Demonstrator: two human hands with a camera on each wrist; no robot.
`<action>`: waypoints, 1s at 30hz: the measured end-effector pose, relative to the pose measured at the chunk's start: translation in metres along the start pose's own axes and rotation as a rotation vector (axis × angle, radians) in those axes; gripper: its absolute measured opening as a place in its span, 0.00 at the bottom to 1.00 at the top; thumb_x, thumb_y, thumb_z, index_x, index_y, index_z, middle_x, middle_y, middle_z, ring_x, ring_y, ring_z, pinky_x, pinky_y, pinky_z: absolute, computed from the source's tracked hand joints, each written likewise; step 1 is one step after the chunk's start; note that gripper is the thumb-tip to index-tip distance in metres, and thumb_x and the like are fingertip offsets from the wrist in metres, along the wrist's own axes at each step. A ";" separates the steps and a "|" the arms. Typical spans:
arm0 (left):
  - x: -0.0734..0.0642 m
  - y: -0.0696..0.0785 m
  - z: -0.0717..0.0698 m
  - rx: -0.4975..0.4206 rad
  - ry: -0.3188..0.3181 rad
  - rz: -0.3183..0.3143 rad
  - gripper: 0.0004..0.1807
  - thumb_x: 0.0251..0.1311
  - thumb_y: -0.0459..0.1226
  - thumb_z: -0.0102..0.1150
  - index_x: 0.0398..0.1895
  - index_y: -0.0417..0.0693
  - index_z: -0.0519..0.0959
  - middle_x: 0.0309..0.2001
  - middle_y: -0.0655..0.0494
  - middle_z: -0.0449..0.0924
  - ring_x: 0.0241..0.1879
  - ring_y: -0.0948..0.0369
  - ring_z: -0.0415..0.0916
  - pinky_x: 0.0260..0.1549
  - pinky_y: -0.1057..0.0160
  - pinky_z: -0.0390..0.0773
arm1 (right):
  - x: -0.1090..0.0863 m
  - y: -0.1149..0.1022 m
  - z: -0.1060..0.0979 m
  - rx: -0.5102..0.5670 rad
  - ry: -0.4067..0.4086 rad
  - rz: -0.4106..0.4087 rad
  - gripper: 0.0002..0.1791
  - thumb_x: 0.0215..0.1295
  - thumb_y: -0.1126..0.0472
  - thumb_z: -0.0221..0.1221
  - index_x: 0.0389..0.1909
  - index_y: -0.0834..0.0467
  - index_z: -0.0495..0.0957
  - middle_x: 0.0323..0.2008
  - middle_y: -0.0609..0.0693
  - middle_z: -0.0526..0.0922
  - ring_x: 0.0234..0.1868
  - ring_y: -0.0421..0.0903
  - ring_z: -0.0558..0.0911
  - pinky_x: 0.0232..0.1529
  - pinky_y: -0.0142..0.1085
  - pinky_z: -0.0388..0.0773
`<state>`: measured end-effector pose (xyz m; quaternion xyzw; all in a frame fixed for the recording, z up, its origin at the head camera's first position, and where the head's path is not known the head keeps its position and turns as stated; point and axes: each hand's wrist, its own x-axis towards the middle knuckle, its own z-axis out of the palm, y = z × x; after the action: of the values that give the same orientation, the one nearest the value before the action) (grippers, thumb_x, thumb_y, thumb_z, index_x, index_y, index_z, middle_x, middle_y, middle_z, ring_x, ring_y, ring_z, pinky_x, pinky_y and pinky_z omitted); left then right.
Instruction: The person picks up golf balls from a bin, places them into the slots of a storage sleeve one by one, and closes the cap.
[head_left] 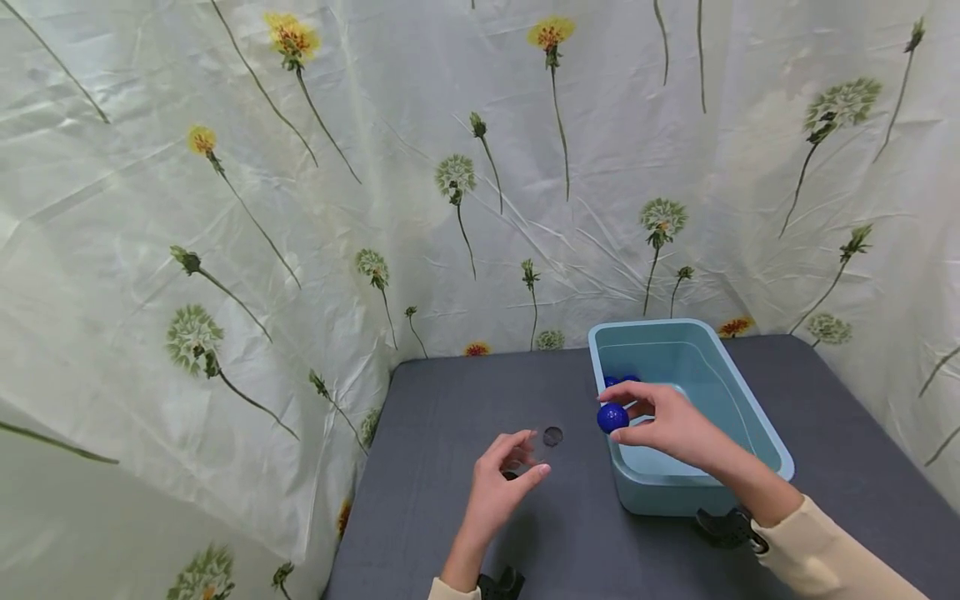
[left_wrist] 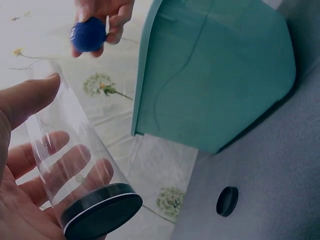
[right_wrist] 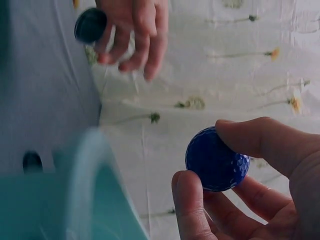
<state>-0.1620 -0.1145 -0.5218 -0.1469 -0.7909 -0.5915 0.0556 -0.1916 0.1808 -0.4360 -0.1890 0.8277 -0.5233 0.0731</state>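
My left hand [head_left: 497,482] grips a clear plastic tube [left_wrist: 75,130], its fingers and thumb curled round the wall. The tube has a black cap [left_wrist: 102,210] at its lower end in the left wrist view. With thumb and fingertips, my right hand [head_left: 663,421] pinches a dimpled blue golf ball [right_wrist: 215,160] over the left rim of a teal bin [head_left: 750,392]. More blue balls [head_left: 630,379] lie inside the bin at its left side, partly hidden by the right hand. A loose black cap [left_wrist: 227,201] lies on the table between the left hand and the bin.
A dark grey table [head_left: 465,392] carries the bin on its right side. Behind it and to the left hangs a pale, wrinkled sheet [head_left: 480,225] printed with dandelions. Dark straps with mounts [head_left: 727,527] sit at the wrists.
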 end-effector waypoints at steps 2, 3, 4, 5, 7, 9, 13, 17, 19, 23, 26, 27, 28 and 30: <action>-0.002 0.001 0.003 0.008 -0.011 0.020 0.25 0.58 0.46 0.73 0.59 0.62 0.80 0.47 0.57 0.80 0.44 0.54 0.81 0.46 0.54 0.78 | -0.002 -0.001 0.009 0.016 -0.013 -0.011 0.25 0.58 0.57 0.73 0.56 0.51 0.79 0.50 0.53 0.81 0.46 0.53 0.82 0.37 0.41 0.83; -0.004 0.002 0.004 0.018 -0.015 0.023 0.25 0.57 0.48 0.73 0.59 0.63 0.80 0.46 0.59 0.81 0.43 0.55 0.81 0.45 0.55 0.78 | -0.003 -0.002 0.013 0.021 -0.018 -0.019 0.25 0.58 0.57 0.73 0.56 0.52 0.79 0.50 0.54 0.81 0.46 0.53 0.82 0.37 0.41 0.83; -0.005 0.003 0.005 0.030 -0.020 0.025 0.26 0.57 0.49 0.73 0.59 0.63 0.80 0.45 0.61 0.81 0.43 0.56 0.81 0.45 0.56 0.78 | -0.004 -0.003 0.017 0.028 -0.023 -0.026 0.24 0.58 0.57 0.73 0.55 0.52 0.79 0.50 0.54 0.81 0.46 0.54 0.82 0.37 0.41 0.83; -0.006 0.004 0.006 0.042 -0.023 0.024 0.26 0.56 0.50 0.74 0.59 0.64 0.80 0.45 0.62 0.81 0.42 0.56 0.80 0.44 0.57 0.79 | -0.004 -0.003 0.020 0.037 -0.028 -0.032 0.23 0.59 0.58 0.73 0.55 0.52 0.79 0.49 0.54 0.81 0.46 0.54 0.82 0.37 0.41 0.83; -0.008 0.006 0.007 0.063 -0.029 0.015 0.27 0.55 0.52 0.74 0.59 0.65 0.80 0.44 0.65 0.81 0.41 0.58 0.80 0.44 0.59 0.79 | -0.005 -0.005 0.025 0.056 -0.040 -0.051 0.22 0.60 0.59 0.72 0.55 0.53 0.79 0.50 0.55 0.81 0.47 0.56 0.81 0.38 0.41 0.83; -0.009 0.008 0.008 0.076 -0.035 0.008 0.27 0.55 0.52 0.74 0.59 0.65 0.80 0.43 0.66 0.81 0.41 0.60 0.80 0.43 0.59 0.79 | -0.005 -0.006 0.028 0.083 -0.052 -0.065 0.22 0.60 0.61 0.71 0.55 0.53 0.79 0.50 0.55 0.81 0.48 0.58 0.81 0.38 0.41 0.84; -0.010 0.010 0.008 0.073 -0.047 0.022 0.26 0.55 0.53 0.74 0.57 0.63 0.80 0.44 0.66 0.81 0.40 0.60 0.80 0.42 0.59 0.79 | -0.003 -0.006 0.033 0.111 -0.072 -0.082 0.22 0.61 0.61 0.71 0.56 0.53 0.80 0.51 0.56 0.80 0.48 0.59 0.81 0.38 0.42 0.84; -0.011 0.010 0.008 0.078 -0.056 0.025 0.25 0.54 0.54 0.73 0.56 0.63 0.81 0.44 0.66 0.81 0.40 0.61 0.80 0.42 0.59 0.79 | -0.002 -0.006 0.035 0.115 -0.083 -0.088 0.22 0.61 0.61 0.70 0.57 0.52 0.80 0.52 0.55 0.80 0.49 0.59 0.80 0.38 0.42 0.84; -0.012 0.010 0.009 0.085 -0.057 0.022 0.25 0.54 0.54 0.73 0.55 0.64 0.81 0.44 0.66 0.81 0.40 0.62 0.80 0.42 0.59 0.79 | -0.002 -0.005 0.036 0.122 -0.088 -0.087 0.22 0.61 0.61 0.70 0.57 0.52 0.79 0.52 0.56 0.80 0.50 0.59 0.80 0.39 0.42 0.84; -0.012 0.010 0.009 0.095 -0.056 0.016 0.25 0.54 0.54 0.74 0.55 0.64 0.81 0.44 0.65 0.81 0.41 0.62 0.80 0.42 0.59 0.79 | -0.002 -0.005 0.038 0.145 -0.102 -0.076 0.23 0.61 0.63 0.70 0.58 0.54 0.79 0.53 0.58 0.80 0.49 0.58 0.81 0.39 0.41 0.84; -0.012 0.010 0.009 0.103 -0.054 0.020 0.24 0.53 0.55 0.73 0.54 0.65 0.81 0.44 0.65 0.81 0.41 0.60 0.80 0.42 0.59 0.79 | -0.003 -0.004 0.039 0.154 -0.113 -0.067 0.23 0.61 0.64 0.70 0.58 0.54 0.79 0.53 0.58 0.79 0.47 0.58 0.82 0.39 0.41 0.84; -0.012 0.011 0.009 0.107 -0.054 0.020 0.24 0.53 0.55 0.73 0.53 0.65 0.81 0.44 0.65 0.81 0.41 0.59 0.80 0.42 0.59 0.79 | -0.003 -0.004 0.039 0.154 -0.117 -0.065 0.23 0.61 0.64 0.70 0.57 0.54 0.79 0.53 0.58 0.79 0.47 0.58 0.82 0.39 0.41 0.84; -0.013 0.011 0.009 0.111 -0.054 0.019 0.24 0.53 0.55 0.73 0.53 0.65 0.81 0.44 0.65 0.81 0.40 0.58 0.80 0.42 0.59 0.79 | -0.003 -0.003 0.040 0.151 -0.120 -0.066 0.23 0.61 0.64 0.70 0.57 0.54 0.79 0.53 0.58 0.79 0.47 0.59 0.82 0.39 0.41 0.84; -0.013 0.011 0.010 0.117 -0.055 0.014 0.24 0.53 0.55 0.74 0.53 0.65 0.82 0.43 0.66 0.81 0.40 0.57 0.81 0.43 0.59 0.79 | -0.003 -0.002 0.040 0.143 -0.126 -0.065 0.22 0.61 0.63 0.70 0.57 0.53 0.79 0.53 0.57 0.79 0.47 0.59 0.81 0.39 0.41 0.84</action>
<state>-0.1456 -0.1048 -0.5182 -0.1652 -0.8243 -0.5396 0.0463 -0.1755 0.1473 -0.4518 -0.2426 0.7754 -0.5702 0.1213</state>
